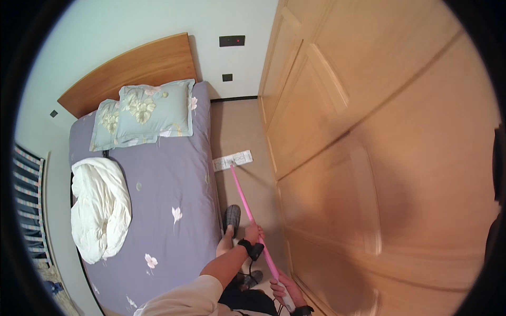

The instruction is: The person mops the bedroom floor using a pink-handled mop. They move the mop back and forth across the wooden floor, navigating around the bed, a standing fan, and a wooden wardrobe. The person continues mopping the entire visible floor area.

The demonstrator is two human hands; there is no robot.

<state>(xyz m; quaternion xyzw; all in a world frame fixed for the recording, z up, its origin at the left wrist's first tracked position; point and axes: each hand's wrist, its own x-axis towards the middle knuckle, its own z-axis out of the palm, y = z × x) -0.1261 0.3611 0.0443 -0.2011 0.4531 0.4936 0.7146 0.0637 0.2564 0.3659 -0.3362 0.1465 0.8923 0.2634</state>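
Both my hands grip the long pink handle [241,190] of a flat mop, which slants from the lower right toward the far end of the floor. My left hand [254,234] is wrapped round the handle about midway. Closer to me, my right hand [286,288] is closed round the handle near its white end. The mop's white, patterned flat head [243,157] lies on the floor beside the bed's right edge. Black straps with devices sit on my wrists.
On my left stands a bed [153,210] with a purple flowered sheet, green pillows [158,110] and a bundled white quilt [100,210]. Tall wooden wardrobe doors [337,174] line the right side. Between them runs a narrow strip of brown floor [237,121]. My slippered foot [232,216] stands near the bed.
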